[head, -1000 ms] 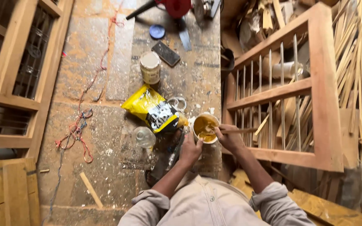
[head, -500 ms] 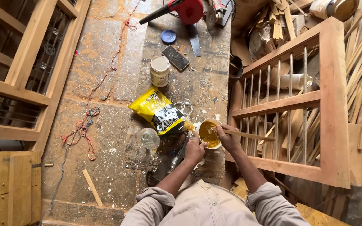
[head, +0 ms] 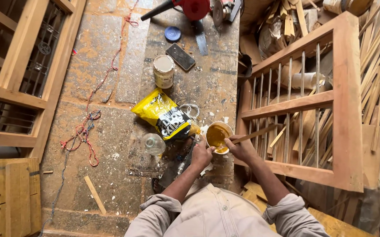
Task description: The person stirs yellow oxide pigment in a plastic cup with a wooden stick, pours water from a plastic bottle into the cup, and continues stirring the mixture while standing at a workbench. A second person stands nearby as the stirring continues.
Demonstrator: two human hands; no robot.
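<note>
The left hand (head: 202, 154) still grips the small bowl (head: 218, 136) of yellow paste; right hand (head: 241, 148) fingers pinch a wooden stick (head: 260, 132), tip now dipped in, mixing continues

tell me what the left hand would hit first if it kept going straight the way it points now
Most likely the small bowl of yellow-brown paste: the left hand is at its near rim, pointing up the frame. Beyond it lies the yellow bag. Depth is hard to judge from above.

left hand (head: 201, 156) steadies bowl (head: 219, 136) of yellow paste; right hand (head: 241, 148) holds wooden stick (head: 258, 133) in it.
</note>
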